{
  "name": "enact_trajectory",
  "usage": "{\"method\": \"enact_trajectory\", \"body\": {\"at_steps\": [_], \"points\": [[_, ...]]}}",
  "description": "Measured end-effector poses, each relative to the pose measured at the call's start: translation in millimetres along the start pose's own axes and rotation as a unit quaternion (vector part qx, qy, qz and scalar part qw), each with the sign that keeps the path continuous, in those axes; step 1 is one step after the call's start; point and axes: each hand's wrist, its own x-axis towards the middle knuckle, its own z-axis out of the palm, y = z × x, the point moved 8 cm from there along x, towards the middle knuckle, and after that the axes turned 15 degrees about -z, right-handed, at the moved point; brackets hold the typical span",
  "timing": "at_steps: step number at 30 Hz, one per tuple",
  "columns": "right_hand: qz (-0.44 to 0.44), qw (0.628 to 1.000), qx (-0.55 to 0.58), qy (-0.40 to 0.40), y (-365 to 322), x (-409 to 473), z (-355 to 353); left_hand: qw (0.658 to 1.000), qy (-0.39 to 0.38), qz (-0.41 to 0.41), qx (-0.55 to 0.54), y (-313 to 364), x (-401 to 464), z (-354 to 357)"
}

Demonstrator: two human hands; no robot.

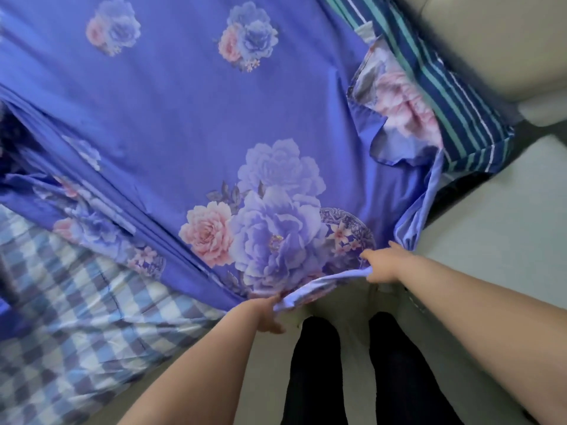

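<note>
A: What's nearest, at the bottom of the frame?

B: My left hand [266, 315] and right hand [380, 265]. Both are curled tight on the near hem of the violet-blue floral cotton bedsheet [184, 102], low centre, just above my dark trouser legs [313, 369].

A: How will it handle?

B: Light, soft and limp, I'd judge. It sags between my grips and creases towards them. I'd take it along the hem, hands wider apart, nearer the corners.

A: And beyond?

B: It spreads up across most of the frame, over a blue-and-white checked quilt [76, 302] at lower left. A navy-and-teal striped pillow [445, 96] lies upper right.
</note>
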Motion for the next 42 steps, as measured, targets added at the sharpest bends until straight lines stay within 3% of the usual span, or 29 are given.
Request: {"method": "enact_trajectory", "body": {"at_steps": [3, 6, 10, 12, 14, 16, 19, 22, 26, 27, 28, 30, 33, 34, 35, 38, 42], "points": [[-0.005, 0.97, 0.149, 0.193, -1, -12, -47, 0.996, 0.091, 0.003, -0.009, 21, -7, -43], [0.01, 0.885, 0.218, 0.411, 13, -38, -111, 0.966, 0.244, 0.032, -0.084, 46, -28, -112], [0.023, 0.787, 0.261, 0.559, 57, -50, -185, 0.934, 0.331, 0.069, -0.117, 79, -46, -184], [0.015, 0.793, 0.252, 0.554, 78, -36, -215, 0.926, 0.347, 0.081, -0.125, 94, -51, -215], [0.034, 0.873, 0.203, 0.443, 94, -7, -222, 0.915, 0.364, 0.1, -0.14, 108, -56, -241], [0.075, 0.917, 0.17, 0.352, 110, 10, -212, 0.905, 0.382, 0.112, -0.148, 122, -58, -263], [0.124, 0.902, 0.128, 0.394, 138, 8, -212, 0.894, 0.415, 0.121, -0.12, 147, -60, -296], [0.118, 0.817, 0.285, 0.487, 166, -10, -210, 0.874, 0.452, 0.133, -0.119, 173, -69, -331], [0.072, 0.579, 0.552, 0.595, 178, -45, -200, 0.857, 0.479, 0.165, -0.096, 217, -83, -378], [0.07, 0.542, 0.577, 0.607, 179, -51, -195, 0.854, 0.483, 0.174, -0.085, 229, -86, -391], [0.062, 0.533, 0.575, 0.617, 179, -58, -194, 0.852, 0.487, 0.178, -0.069, 241, -88, -404], [0.021, 0.572, 0.565, 0.594, 176, -62, -192, 0.854, 0.492, 0.17, -0.014, 264, -91, -425], [0.067, 0.709, 0.495, 0.498, 178, -64, -178, 0.863, 0.48, 0.11, 0.114, 289, -88, -447], [0.112, 0.742, 0.452, 0.482, 183, -72, -174, 0.862, 0.477, 0.074, 0.154, 293, -88, -453], [0.149, 0.749, 0.423, 0.488, 190, -82, -172, 0.86, 0.474, 0.035, 0.184, 293, -90, -459], [0.197, 0.702, 0.393, 0.56, 207, -119, -173, 0.852, 0.501, -0.001, 0.152, 292, -107, -480], [0.281, 0.604, 0.398, 0.631, 231, -158, -155, 0.824, 0.554, 0.106, -0.049, 307, -146, -489]]}}
